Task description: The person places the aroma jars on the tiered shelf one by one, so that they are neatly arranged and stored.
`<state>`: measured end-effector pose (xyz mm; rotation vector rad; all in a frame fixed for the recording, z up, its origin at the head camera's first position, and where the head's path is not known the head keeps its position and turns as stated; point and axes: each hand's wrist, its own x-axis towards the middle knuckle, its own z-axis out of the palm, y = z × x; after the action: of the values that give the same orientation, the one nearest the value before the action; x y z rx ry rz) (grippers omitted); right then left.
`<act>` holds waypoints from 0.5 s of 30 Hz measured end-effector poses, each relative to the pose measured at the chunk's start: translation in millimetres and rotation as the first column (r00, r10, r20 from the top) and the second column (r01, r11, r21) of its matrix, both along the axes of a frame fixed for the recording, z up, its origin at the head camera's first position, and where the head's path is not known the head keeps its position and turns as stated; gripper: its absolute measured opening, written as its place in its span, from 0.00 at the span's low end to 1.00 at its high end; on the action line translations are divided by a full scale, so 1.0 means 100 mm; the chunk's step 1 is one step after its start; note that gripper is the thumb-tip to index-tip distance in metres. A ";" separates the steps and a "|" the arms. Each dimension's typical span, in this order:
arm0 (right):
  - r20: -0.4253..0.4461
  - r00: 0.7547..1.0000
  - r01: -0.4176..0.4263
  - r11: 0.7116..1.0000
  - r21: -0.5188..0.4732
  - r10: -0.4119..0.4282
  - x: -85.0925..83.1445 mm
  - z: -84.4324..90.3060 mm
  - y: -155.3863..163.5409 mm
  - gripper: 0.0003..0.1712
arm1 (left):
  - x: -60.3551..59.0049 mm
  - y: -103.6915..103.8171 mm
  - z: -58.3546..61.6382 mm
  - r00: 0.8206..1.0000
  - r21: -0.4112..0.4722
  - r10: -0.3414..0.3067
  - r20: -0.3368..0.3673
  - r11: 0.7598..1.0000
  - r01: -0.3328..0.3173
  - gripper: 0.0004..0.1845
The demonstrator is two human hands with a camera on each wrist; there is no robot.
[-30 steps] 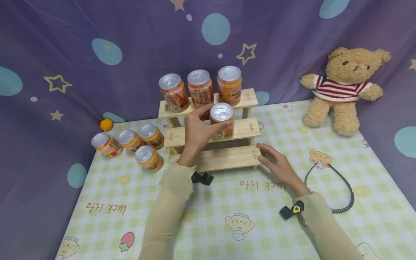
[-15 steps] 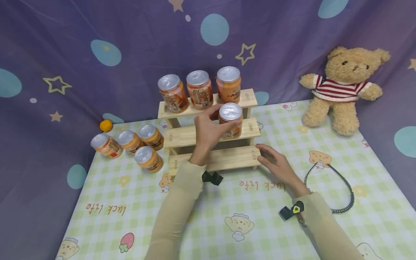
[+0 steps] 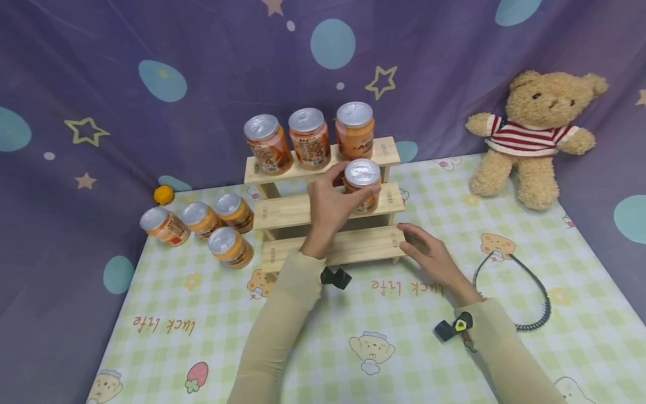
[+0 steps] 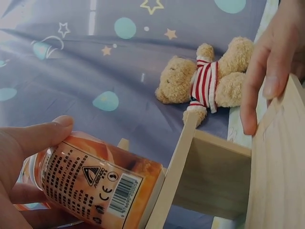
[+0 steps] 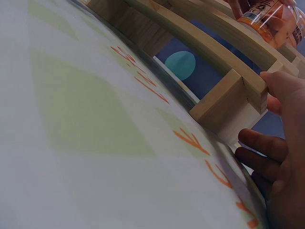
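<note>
My left hand (image 3: 325, 205) grips a clear jar of orange fruit (image 3: 362, 173) with a silver lid, thumb on one side and fingers behind it. In the left wrist view, this jar (image 4: 95, 181) shows a barcode label, and its base meets the plank's edge. It is upright toward the right end of the middle tier of a three-step wooden stand (image 3: 282, 212). My right hand (image 3: 431, 255) touches the right end of the bottom plank. In the right wrist view its thumb (image 5: 281, 83) rests at the plank's end, the other fingers loosely bent below.
Three similar jars (image 3: 309, 140) line the top tier. Several more jars (image 3: 231, 247) stand on the checked tablecloth at left, near a small yellow ball (image 3: 164, 194). A teddy bear (image 3: 537, 137) sits at back right, and a dark coiled band (image 3: 542, 297) lies beside my right forearm.
My left hand has moved the jar rightward along the middle tier, mostly in the first half second. The right hand has stayed at the bottom plank's end.
</note>
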<state>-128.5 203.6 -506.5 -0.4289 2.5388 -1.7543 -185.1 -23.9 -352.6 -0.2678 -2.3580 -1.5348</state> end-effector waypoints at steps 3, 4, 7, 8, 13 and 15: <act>-0.005 1.000 0.001 1.000 0.006 -0.001 -0.01 -0.01 0.00 0.27 | 0.01 0.01 0.01 1.000 -0.029 0.002 0.001 1.000 -0.002 0.31; -0.006 1.000 0.002 1.000 0.006 -0.002 -0.01 -0.01 0.00 0.27 | 0.02 0.01 0.01 1.000 -0.039 0.000 0.004 0.999 0.000 0.32; -0.014 1.000 0.003 1.000 0.005 -0.003 -0.01 -0.02 0.00 0.26 | 0.03 0.01 0.00 1.000 -0.086 0.007 0.003 0.996 -0.007 0.33; -0.014 1.000 0.002 1.000 0.003 -0.002 -0.01 -0.02 0.00 0.26 | 0.03 0.01 0.00 1.000 -0.099 0.011 0.002 0.995 -0.011 0.34; -0.008 1.000 0.000 1.000 -0.003 0.000 -0.01 -0.01 0.00 0.26 | 0.06 -0.02 0.01 1.000 -0.132 0.023 0.004 0.991 -0.022 0.36; -0.006 1.000 0.002 1.000 -0.005 -0.002 -0.01 -0.01 0.01 0.26 | 0.07 -0.04 0.02 1.000 -0.128 0.021 0.006 0.992 -0.020 0.36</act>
<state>-129.6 204.3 -507.8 -0.4326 2.5404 -1.7625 -178.1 -28.3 -350.7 -0.2673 -2.4610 -1.3800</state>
